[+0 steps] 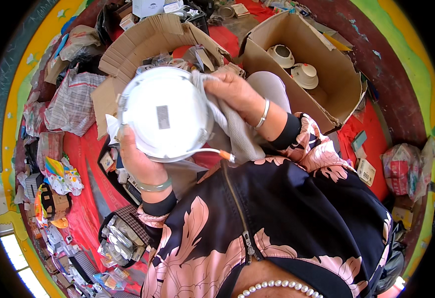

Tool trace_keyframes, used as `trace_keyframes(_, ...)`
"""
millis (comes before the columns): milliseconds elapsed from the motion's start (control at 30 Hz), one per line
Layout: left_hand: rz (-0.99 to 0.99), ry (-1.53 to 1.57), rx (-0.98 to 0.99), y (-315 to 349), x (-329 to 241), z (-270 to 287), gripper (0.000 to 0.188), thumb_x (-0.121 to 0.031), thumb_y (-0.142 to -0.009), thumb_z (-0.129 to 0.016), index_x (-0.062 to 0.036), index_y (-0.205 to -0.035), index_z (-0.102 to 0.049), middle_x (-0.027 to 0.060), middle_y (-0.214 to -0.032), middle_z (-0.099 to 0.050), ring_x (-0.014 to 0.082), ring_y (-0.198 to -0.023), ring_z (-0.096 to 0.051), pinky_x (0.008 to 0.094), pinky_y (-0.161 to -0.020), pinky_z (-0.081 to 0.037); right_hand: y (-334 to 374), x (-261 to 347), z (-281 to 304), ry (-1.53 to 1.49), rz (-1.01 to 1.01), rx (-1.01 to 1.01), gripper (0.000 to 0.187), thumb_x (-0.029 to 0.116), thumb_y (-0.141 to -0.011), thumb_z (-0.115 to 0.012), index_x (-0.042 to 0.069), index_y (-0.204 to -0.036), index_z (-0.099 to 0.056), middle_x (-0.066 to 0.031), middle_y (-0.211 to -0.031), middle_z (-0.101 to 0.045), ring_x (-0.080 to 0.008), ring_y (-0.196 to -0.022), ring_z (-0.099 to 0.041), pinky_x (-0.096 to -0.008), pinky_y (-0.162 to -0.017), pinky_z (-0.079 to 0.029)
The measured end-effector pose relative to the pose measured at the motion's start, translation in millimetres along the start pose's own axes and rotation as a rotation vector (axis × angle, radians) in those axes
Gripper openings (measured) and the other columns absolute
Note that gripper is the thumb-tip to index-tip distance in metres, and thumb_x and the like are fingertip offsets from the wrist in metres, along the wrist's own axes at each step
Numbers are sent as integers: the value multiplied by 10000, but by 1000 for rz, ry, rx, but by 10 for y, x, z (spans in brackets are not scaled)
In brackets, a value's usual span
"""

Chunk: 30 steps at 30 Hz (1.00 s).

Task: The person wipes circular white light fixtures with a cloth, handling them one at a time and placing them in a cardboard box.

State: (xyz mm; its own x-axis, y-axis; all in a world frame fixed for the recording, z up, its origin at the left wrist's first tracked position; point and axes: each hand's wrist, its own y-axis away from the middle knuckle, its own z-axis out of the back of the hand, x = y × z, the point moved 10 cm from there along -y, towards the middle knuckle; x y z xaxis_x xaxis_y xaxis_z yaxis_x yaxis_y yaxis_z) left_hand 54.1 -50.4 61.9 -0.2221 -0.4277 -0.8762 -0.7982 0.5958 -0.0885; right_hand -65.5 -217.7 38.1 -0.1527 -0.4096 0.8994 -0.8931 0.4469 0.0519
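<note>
Your left grip [139,156] is closed around the lower left edge of a round white lamp [143,99], thumb near its rim. Your right grip [230,89] pinches a bunched grey cloth [227,119] against the lamp's upper right edge; the cloth drapes below that grip. The lamp sits between your two grips, its flat face with a grey label [163,117] turned up toward you. The face is round, so no long axis shows in it; the label's long side runs toward and away from your body. A white cable [205,150] leaves the lower rim and points right, ending in an orange-tipped connector [226,155] below your right grip.

To the right of your right grip stands an open cardboard box [339,72] with two white ring-shaped housings [304,76] inside. Beyond the lamp, a second cardboard box [133,44] holds a jumble of small items. Below your left grip, a checked basket [137,222] holds clear-wrapped packs [119,243].

Red sheeting [80,159] covers the floor left of your left grip, with a plaid bag [73,102] farther off. A maroon wall [384,54] curves around, well beyond your right grip.
</note>
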Motion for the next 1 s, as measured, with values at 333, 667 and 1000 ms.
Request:
trace_keyframes(333,-83,114,-144,-10,-74,110,459,-293,-930,-401,63,-1216,-441,166,-1177,-537,250,-1036,-569,357,-853,-481,90,-389,-193,-179,-1,6,213,193,-890,-530,1,-868,-621,-2,-756,-603,-64,-642,-541,-214,-570,-448)
trace_keyframes(667,-18,139,-153,20,-18,104,479,-311,-933,-411,25,-1274,-404,128,-1263,-498,247,-1133,-503,376,-953,-404,159,-419,-279,-209,-101,43,195,152,-856,-552,-12,-948,-604,-25,-821,-621,-86,-697,-573,-222,-638,-471)
trace_keyframes(1000,73,295,-28,-94,323,243,667,-533,-877,-460,25,-1241,-423,167,-1169,-550,263,-1142,-483,402,-1001,-323,-145,226,396,235,161,-14,236,190,-885,-514,-8,-949,-627,14,-816,-609,-46,-718,-529,-199,-629,-437)
